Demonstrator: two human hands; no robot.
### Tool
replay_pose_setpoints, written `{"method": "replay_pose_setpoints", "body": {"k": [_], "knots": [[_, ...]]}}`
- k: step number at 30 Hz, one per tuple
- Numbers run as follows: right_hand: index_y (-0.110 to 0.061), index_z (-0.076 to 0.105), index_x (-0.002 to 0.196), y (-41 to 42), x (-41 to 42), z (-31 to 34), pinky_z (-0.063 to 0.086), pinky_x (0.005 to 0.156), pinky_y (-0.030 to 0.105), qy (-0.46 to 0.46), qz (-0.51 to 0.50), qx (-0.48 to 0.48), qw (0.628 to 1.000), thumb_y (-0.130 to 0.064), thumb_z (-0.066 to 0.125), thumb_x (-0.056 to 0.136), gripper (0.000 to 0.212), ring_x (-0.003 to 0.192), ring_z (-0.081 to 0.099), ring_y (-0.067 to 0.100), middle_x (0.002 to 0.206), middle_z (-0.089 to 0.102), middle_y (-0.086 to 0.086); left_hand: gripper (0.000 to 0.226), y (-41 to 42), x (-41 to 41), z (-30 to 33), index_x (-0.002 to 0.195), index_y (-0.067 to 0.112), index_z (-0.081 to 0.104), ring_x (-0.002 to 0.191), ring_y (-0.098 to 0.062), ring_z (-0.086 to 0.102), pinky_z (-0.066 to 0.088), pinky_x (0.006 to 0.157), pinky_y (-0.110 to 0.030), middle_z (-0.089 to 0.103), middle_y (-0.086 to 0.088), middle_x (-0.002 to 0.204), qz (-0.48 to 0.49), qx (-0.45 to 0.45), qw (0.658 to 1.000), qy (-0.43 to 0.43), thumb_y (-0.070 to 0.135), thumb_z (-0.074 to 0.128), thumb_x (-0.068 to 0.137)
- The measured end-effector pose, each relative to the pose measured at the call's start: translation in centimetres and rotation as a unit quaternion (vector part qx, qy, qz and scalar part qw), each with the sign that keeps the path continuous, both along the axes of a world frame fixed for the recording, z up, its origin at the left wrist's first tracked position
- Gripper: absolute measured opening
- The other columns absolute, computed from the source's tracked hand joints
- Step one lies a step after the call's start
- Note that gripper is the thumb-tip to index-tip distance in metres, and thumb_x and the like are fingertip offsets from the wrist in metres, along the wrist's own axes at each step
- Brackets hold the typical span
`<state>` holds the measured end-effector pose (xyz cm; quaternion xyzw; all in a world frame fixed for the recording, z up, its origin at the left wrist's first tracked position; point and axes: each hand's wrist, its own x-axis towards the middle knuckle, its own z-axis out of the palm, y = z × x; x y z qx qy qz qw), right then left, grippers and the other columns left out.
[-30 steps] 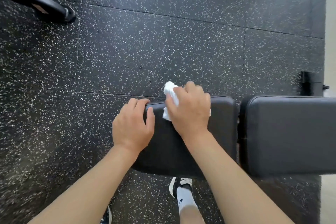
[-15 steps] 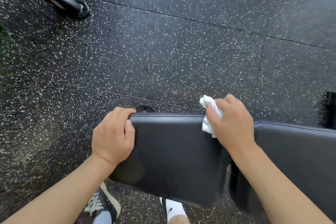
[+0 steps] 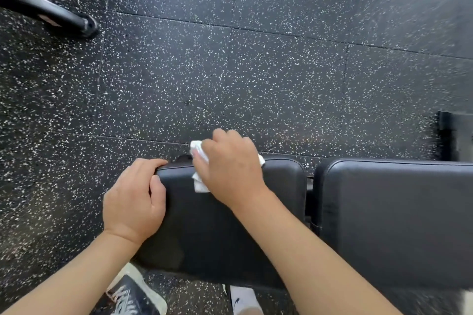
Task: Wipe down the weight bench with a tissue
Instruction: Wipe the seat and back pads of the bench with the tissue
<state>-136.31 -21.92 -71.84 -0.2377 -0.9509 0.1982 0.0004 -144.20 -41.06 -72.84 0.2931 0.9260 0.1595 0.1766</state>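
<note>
I look down on a black padded weight bench (image 3: pixel 230 233) that fills the lower middle and right of the frame, its seat pad split from the longer back pad (image 3: pixel 394 217) by a narrow gap. My right hand (image 3: pixel 230 171) presses a crumpled white tissue (image 3: pixel 199 183) onto the far edge of the seat pad, with bits of tissue showing left of my fingers. My left hand (image 3: pixel 134 202) grips the pad's left corner, fingers curled over the far edge. Speckled black rubber flooring (image 3: pixel 230 71) lies beyond. A black metal leg (image 3: pixel 53 14) sits at upper left. My dark sneaker (image 3: pixel 133 294) and white sock (image 3: pixel 244 299) show at the bottom.
</note>
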Motion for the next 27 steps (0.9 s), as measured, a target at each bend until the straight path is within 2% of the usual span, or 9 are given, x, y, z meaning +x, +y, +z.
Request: {"method": "replay_pose_setpoints", "body": {"k": [2, 4, 7, 10, 14, 17, 19, 23, 27], "knots": [[-0.021, 0.065, 0.074, 4.1, 3.3, 0.1, 0.035, 0.06, 0.037, -0.053, -0.028, 0.042, 0.997, -0.044, 0.054, 0.098, 0.036, 0.072, 0.052, 0.028, 0.074, 0.05, 0.0, 0.04, 0.1, 0.0, 0.1, 0.123, 0.023, 0.063, 0.099, -0.023, 0.061, 0.052, 0.072, -0.044, 0.063, 0.006, 0.112, 0.007, 0.004, 1.0, 0.0, 0.027, 0.034, 0.095], [-0.021, 0.062, 0.073, 7.4, 6.2, 0.4, 0.042, 0.062, 0.039, -0.1, -0.087, 0.031, 0.991, -0.048, 0.052, 0.1, 0.039, 0.074, 0.053, 0.028, 0.074, 0.047, -0.003, 0.04, 0.2, 0.1, 0.3, 0.122, 0.024, 0.063, 0.098, -0.024, 0.062, 0.053, 0.071, -0.044, 0.064, 0.006, 0.111, 0.011, 0.01, 1.0, -0.001, 0.028, 0.034, 0.095], [-0.016, 0.05, 0.062, 8.1, 7.1, 0.5, 0.044, 0.06, 0.04, -0.092, -0.146, 0.005, 0.985, -0.043, 0.059, 0.099, 0.046, 0.07, 0.051, 0.03, 0.069, 0.043, -0.001, 0.041, 0.2, 0.1, 0.3, 0.122, 0.025, 0.063, 0.097, -0.026, 0.063, 0.055, 0.069, -0.046, 0.064, 0.006, 0.111, 0.017, 0.007, 1.0, -0.007, 0.03, 0.032, 0.095], [-0.017, 0.059, 0.06, 5.1, 4.3, 0.6, 0.04, 0.058, 0.038, -0.063, -0.097, 0.056, 0.992, -0.038, 0.067, 0.091, 0.038, 0.066, 0.051, 0.032, 0.067, 0.046, 0.001, 0.041, 0.1, 0.1, 0.3, 0.122, 0.026, 0.063, 0.095, -0.025, 0.062, 0.054, 0.068, -0.046, 0.063, 0.007, 0.109, 0.02, 0.007, 1.0, -0.013, 0.032, 0.032, 0.095], [-0.018, 0.063, 0.062, -3.1, -2.7, 0.0, 0.028, 0.057, 0.035, -0.003, 0.0, 0.008, 1.0, -0.035, 0.068, 0.085, 0.029, 0.064, 0.05, 0.029, 0.066, 0.051, 0.001, 0.034, -0.4, -0.2, -0.2, 0.11, 0.023, 0.063, 0.087, -0.023, 0.059, 0.049, 0.065, -0.042, 0.062, 0.008, 0.098, 0.018, 0.029, 0.999, -0.021, 0.033, 0.034, 0.095], [-0.02, 0.048, 0.059, -6.1, -6.7, -0.8, 0.026, 0.059, 0.034, -0.029, 0.027, -0.063, 0.997, -0.037, 0.059, 0.091, 0.038, 0.066, 0.05, 0.027, 0.066, 0.038, -0.005, 0.022, -0.8, -0.5, -0.3, 0.08, 0.025, 0.047, 0.066, -0.021, 0.047, 0.033, 0.06, -0.036, 0.05, 0.01, 0.075, 0.085, 0.064, 0.993, -0.046, 0.035, 0.032, 0.092], [-0.02, 0.042, 0.06, -5.8, -7.2, -1.0, 0.029, 0.059, 0.035, -0.066, 0.041, -0.102, 0.992, -0.039, 0.055, 0.094, 0.041, 0.071, 0.051, 0.028, 0.067, 0.037, -0.006, 0.024, -0.8, -0.7, -0.4, 0.079, 0.024, 0.049, 0.067, -0.025, 0.05, 0.033, 0.061, -0.037, 0.052, 0.007, 0.074, 0.103, 0.071, 0.99, -0.06, 0.036, 0.033, 0.091], [-0.019, 0.055, 0.068, -3.4, -4.6, -0.2, 0.042, 0.063, 0.039, -0.057, 0.089, -0.07, 0.992, -0.046, 0.055, 0.1, 0.042, 0.075, 0.054, 0.027, 0.074, 0.048, -0.001, 0.037, -1.1, -0.6, 0.0, 0.11, 0.018, 0.07, 0.095, -0.027, 0.065, 0.049, 0.079, -0.041, 0.07, 0.003, 0.103, 0.095, 0.069, 0.989, -0.086, 0.034, 0.039, 0.095], [-0.021, 0.047, 0.066, 0.0, -1.8, -0.2, 0.039, 0.064, 0.038, -0.089, 0.041, -0.033, 0.995, -0.051, 0.053, 0.1, 0.046, 0.077, 0.052, 0.025, 0.075, 0.046, -0.001, 0.05, -3.9, 2.0, 0.7, 0.142, 0.021, 0.052, 0.121, -0.025, 0.059, 0.049, 0.095, -0.045, 0.061, 0.002, 0.135, 0.175, 0.059, 0.974, -0.133, 0.049, 0.038, 0.103]]}}
